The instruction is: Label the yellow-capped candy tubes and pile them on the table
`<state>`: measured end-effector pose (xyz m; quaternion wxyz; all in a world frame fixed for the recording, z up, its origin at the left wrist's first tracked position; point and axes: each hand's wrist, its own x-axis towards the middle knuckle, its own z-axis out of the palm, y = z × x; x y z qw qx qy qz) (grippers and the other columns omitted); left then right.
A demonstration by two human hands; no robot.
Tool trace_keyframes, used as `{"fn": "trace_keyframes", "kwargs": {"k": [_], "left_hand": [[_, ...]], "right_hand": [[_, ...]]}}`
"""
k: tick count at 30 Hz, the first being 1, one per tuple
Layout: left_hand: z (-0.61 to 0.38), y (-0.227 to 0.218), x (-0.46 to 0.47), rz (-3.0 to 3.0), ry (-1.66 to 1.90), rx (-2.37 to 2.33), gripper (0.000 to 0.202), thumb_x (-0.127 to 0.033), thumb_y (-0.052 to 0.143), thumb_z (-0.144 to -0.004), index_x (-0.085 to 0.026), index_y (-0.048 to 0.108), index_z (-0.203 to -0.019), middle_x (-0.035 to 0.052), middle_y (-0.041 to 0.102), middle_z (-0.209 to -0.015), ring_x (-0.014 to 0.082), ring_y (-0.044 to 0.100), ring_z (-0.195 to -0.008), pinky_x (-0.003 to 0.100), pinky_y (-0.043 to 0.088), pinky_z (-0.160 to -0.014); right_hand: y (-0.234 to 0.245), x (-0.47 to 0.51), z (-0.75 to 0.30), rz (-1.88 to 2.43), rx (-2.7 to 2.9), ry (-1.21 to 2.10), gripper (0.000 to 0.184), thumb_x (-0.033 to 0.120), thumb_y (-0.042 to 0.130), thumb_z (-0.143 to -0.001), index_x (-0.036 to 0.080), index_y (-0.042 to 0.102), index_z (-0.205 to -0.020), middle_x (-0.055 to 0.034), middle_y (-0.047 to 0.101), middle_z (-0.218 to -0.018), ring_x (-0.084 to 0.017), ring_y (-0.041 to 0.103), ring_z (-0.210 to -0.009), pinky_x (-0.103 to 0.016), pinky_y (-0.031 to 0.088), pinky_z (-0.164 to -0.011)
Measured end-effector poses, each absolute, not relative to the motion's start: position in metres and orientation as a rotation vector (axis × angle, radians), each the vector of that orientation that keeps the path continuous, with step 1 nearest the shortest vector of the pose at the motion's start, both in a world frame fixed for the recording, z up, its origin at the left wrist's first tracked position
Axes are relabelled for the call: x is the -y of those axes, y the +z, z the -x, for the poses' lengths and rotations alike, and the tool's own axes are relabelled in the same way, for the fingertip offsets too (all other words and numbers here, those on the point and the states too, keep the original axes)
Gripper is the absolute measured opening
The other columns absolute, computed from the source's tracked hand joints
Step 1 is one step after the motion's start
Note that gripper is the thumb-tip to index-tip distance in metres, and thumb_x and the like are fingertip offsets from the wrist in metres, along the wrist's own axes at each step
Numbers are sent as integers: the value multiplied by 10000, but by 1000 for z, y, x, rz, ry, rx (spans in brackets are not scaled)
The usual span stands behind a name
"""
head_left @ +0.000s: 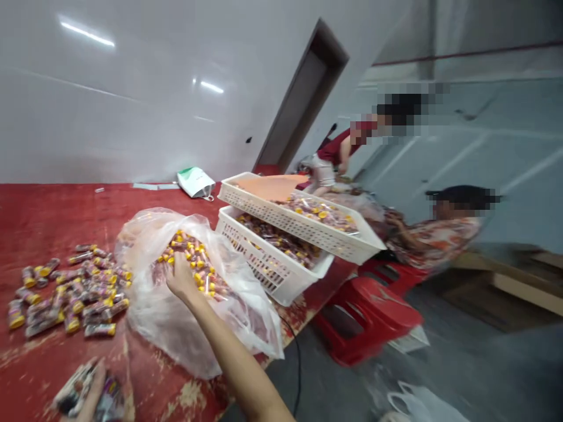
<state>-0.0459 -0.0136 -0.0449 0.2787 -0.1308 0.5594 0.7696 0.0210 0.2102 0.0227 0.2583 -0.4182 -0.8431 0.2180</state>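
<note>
Red table [53,217], two crates [269,265], one bag [176,334] — two hands [180,276] on tubes [197,258]

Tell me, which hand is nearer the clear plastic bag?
Right. The right hand is inside the plastic bag, on its tubes; the left hand is apart, lower left, holding a few tubes.

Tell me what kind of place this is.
Probably a small packing workshop: loose yellow-capped tubes piled on a red table, stacked white crates full of them, and the right hand in a clear bag of more.
</note>
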Motion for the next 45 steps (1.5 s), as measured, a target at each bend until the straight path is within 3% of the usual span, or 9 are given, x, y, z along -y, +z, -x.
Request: {"fn": "trace_keyframes", "kwargs": {"k": [4, 10, 14, 20, 25, 28, 32, 38, 45], "left_hand": [[17, -14, 1, 355, 2241, -1254, 428, -275, 918, -424, -194, 667, -762, -27, 679, -708, 127, 621, -603, 234, 507, -569], [10, -9, 8, 391, 2361, -1241, 446, -266, 919, -479, -152, 678, -837, -6, 685, -777, 103, 634, -687, 217, 497, -670], [9, -13, 23, 436, 2424, -1318, 485, -245, 930, -443, -148, 682, -849, -3, 691, -807, 108, 634, -705, 224, 496, -678], [12, -9, 26, 512, 2428, -1377, 459, -322, 924, -457, -137, 653, -777, -26, 655, -703, 102, 607, -611, 231, 492, -614], [15, -1, 30, 589, 2344, -1297, 413, -277, 917, -496, -142, 632, -762, -24, 659, -691, 103, 614, -583, 227, 510, -582], [12, 1, 32, 613, 2311, -1260, 372, -249, 901, -539, -147, 625, -767, -18, 665, -696, 106, 624, -585, 221, 514, -567], [5, 2, 32, 555, 2240, -1191, 398, -262, 907, -528, -157, 611, -771, -12, 671, -702, 117, 632, -589, 220, 509, -555], [-3, 5, 33, 476, 2188, -1216, 479, -304, 927, -470, -150, 618, -802, -28, 640, -674, 99, 596, -573, 214, 496, -558], [-8, 9, 41, 344, 2118, -1196, 458, -310, 898, -545, -155, 644, -893, 16, 695, -801, 152, 662, -688, 302, 543, -694]], "right_hand": [[-6, -106, -50, 772, 2123, 1211, 206, 264, 668, -840, 178, 589, -1009, -12, 655, -912, -137, 621, -785, -227, 515, -686], [-22, -53, -55, 658, 1717, 1717, 187, 310, 663, -825, 190, 560, -726, 23, 542, -690, -115, 507, -623, -219, 421, -571], [-21, -49, -47, 628, 1633, 1951, 220, 338, 727, -770, 192, 586, -853, 22, 584, -732, -109, 523, -601, -216, 430, -546], [-18, -40, -49, 617, 1519, 1956, 246, 410, 673, -839, 201, 604, -947, 30, 555, -714, -100, 510, -585, -211, 433, -543], [-1, -48, -72, 527, 1322, 2039, 319, 432, 646, -875, 247, 591, -1129, -12, 626, -905, -146, 631, -802, -295, 519, -802], [4, -48, -81, 492, 1199, 2022, 328, 432, 706, -833, 261, 634, -1102, -22, 651, -934, -159, 644, -846, -292, 531, -792], [-1, -38, -82, 489, 1189, 1884, 285, 343, 756, -807, 295, 678, -1077, -17, 689, -964, -131, 646, -767, -246, 540, -697], [-13, -32, -98, 360, 1534, 1419, 334, 115, 757, -783, 294, 711, -1061, -24, 696, -1003, -169, 643, -967, -282, 531, -866], [-8, -47, -115, 214, 1951, 1592, 429, 137, 527, -934, 284, 580, -1334, -101, 599, -1351, -248, 558, -1263, -419, 503, -1012]]}}
